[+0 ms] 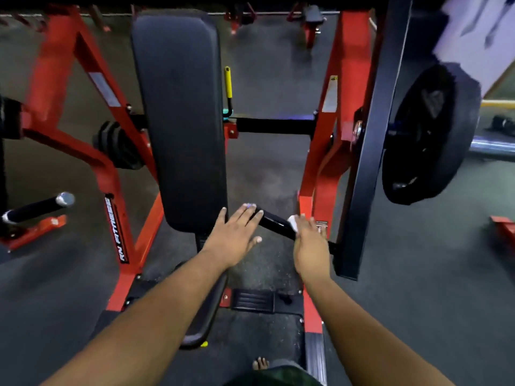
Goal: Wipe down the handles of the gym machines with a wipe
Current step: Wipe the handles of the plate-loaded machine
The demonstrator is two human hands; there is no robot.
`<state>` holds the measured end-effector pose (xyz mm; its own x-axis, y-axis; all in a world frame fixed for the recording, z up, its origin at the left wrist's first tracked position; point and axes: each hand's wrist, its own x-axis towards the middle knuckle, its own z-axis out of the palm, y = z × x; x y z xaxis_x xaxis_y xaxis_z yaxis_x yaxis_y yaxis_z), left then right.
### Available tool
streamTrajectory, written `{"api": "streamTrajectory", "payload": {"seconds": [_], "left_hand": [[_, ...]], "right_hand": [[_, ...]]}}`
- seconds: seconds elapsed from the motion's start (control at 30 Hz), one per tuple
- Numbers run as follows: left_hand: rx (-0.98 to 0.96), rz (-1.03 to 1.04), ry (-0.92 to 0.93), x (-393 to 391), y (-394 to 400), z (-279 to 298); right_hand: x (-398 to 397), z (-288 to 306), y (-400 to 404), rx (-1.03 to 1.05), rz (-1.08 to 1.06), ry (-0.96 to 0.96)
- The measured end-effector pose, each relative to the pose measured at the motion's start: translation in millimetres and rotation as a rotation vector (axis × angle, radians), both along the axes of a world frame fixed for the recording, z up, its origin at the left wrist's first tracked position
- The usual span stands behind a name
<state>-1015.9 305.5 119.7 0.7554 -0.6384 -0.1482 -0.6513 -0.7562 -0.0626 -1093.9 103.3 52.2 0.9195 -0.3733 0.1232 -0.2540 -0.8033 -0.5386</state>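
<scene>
- At the bottom centre of the frame a bare foot point(260, 363) stands on the dark floor point(418, 302), next to a black ribbed footplate point(257, 300) bolted to the red machine frame point(330, 151).
- Two bare forearms reach up from the lower corners toward the middle of the frame.
- The left hand point(235, 235) lies flat and spread, fingers straight, its grip fully open and holding nothing; the fingertips rest on the free end of the black handle point(274, 222).
- The right hand point(310, 243) sits over the other end of that handle, fingers curved down over a white wipe point(293, 220) pressed against the bar; only a small corner of the wipe shows at the index-finger side.
- The handle runs slantwise across the centre, from the left fingertips down to a dark upright lever arm point(370, 151) at right.
- Just behind the left hand rises the long black back pad point(181, 121), filling the upper centre.
- A yellow adjustment lever point(228, 83) stands just right of the pad.
- A black weight plate point(430, 135) hangs at the upper right.
- A second black handle point(37, 208) with a chrome cap sticks out at the middle left.
</scene>
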Motion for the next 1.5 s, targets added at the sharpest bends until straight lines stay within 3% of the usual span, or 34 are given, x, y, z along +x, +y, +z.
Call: {"api": "streamTrajectory", "payload": {"seconds": [0.07,0.17,0.27,0.37,0.43,0.5,0.6,0.73,0.9,1.03,1.13,1.27,1.37,1.5], "left_hand": [[0.037,-0.06,0.004,19,-4,1],[0.081,-0.181,-0.001,51,-8,-4],[0.088,-0.325,-0.013,78,-4,-8],[0.07,-0.463,-0.003,95,3,-13],[0.039,-0.497,0.019,103,8,-15],[0.018,-0.538,0.04,111,15,-14],[-0.02,-0.604,0.064,121,25,-13],[-0.051,-0.598,0.15,124,24,-6],[-0.064,-0.565,0.193,120,20,-3],[-0.039,-0.544,0.201,121,18,-1],[-0.027,-0.539,0.203,121,16,2],[-0.026,-0.519,0.229,118,15,3],[-0.023,-0.509,0.229,117,14,4],[-0.011,-0.488,0.22,116,14,1]], "right_hand": [[4,-15,21,-0.059,0.002,0.064],[7,-24,46,-0.03,-0.041,0.001],[4,-22,43,-0.163,-0.03,-0.018],[3,-26,34,-0.239,-0.283,0.058],[9,-19,43,-0.179,-0.401,-0.054],[27,-7,69,-0.083,-0.383,-0.193],[50,6,107,0.012,-0.354,-0.178],[35,5,102,-0.133,-0.262,-0.07],[25,-12,82,0.001,-0.628,-0.035],[61,-10,139,0.105,-0.396,-0.197],[42,-9,139,0.028,-0.234,-0.2],[14,-13,74,-0.005,-0.453,-0.031],[35,-12,75,0.061,-0.576,-0.034],[62,-2,137,0.178,-0.413,-0.218]]}}
